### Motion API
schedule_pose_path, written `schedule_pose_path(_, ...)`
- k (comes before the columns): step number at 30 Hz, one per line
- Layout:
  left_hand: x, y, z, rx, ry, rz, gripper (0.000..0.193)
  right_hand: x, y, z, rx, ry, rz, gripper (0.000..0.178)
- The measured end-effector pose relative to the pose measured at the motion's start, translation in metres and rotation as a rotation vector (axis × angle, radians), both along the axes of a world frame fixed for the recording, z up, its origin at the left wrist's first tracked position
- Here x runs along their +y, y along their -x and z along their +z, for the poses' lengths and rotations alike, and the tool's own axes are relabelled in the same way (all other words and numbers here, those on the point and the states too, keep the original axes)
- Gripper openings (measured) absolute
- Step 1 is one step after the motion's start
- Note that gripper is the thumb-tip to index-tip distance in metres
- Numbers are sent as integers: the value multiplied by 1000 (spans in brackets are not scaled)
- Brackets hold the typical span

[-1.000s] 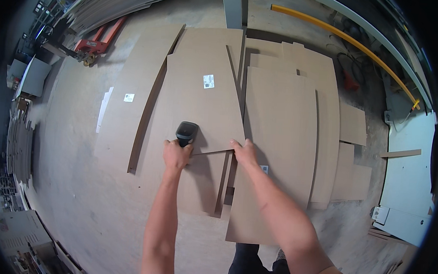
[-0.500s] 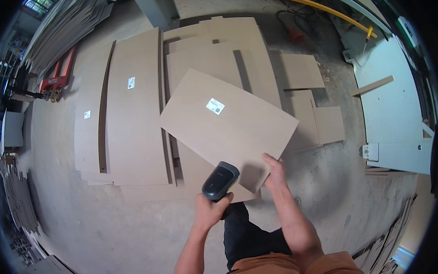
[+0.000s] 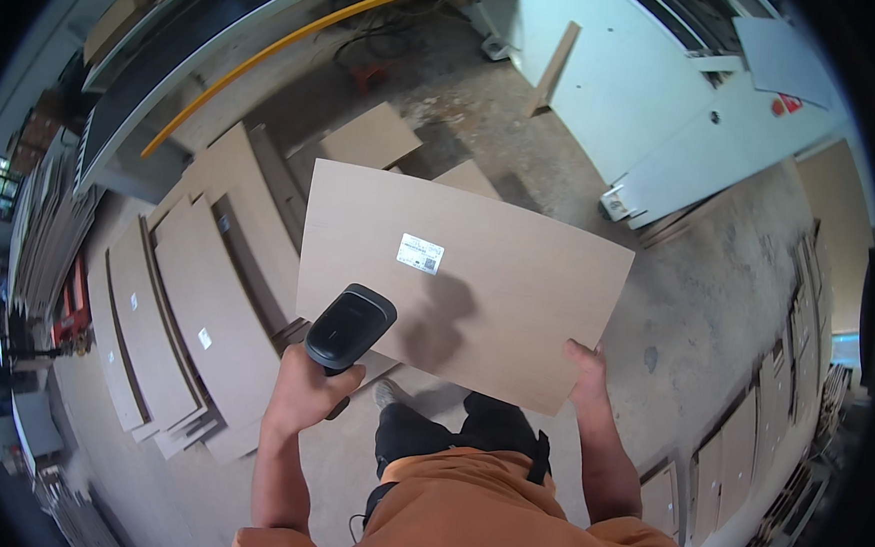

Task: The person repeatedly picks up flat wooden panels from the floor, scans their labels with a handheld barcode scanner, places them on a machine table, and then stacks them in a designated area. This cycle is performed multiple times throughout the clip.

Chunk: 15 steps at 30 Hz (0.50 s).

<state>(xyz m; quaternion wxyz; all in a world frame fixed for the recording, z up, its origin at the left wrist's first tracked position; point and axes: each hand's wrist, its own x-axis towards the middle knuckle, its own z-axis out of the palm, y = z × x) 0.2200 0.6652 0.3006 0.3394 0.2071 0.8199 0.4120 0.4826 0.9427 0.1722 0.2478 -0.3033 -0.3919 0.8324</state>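
Brown panel (image 3: 516, 298) held before the torso (image 3: 483, 512), long axis left to right, its right end clamped in the right hand (image 3: 589, 373); left hand (image 3: 308, 391), closed round a black scanner (image 3: 351, 326), is nearer the white label (image 3: 422, 254), up and right.

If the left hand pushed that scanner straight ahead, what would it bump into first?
Probably the brown board that the right hand holds: the black scanner in the left hand points roughly toward the board's white label. One view doesn't show how wide the gap is.
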Motion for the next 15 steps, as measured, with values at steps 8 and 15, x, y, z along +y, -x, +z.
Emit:
schedule_pose_path(8, 198, -3, 30, 72, -47, -243, 21, 136, -57, 14, 53, -24, -205, 47)
schedule_pose_path(15, 350, 53, 22, 131, -41, -227, 24, 286, -4, 0, 56, 1, -221, 42)
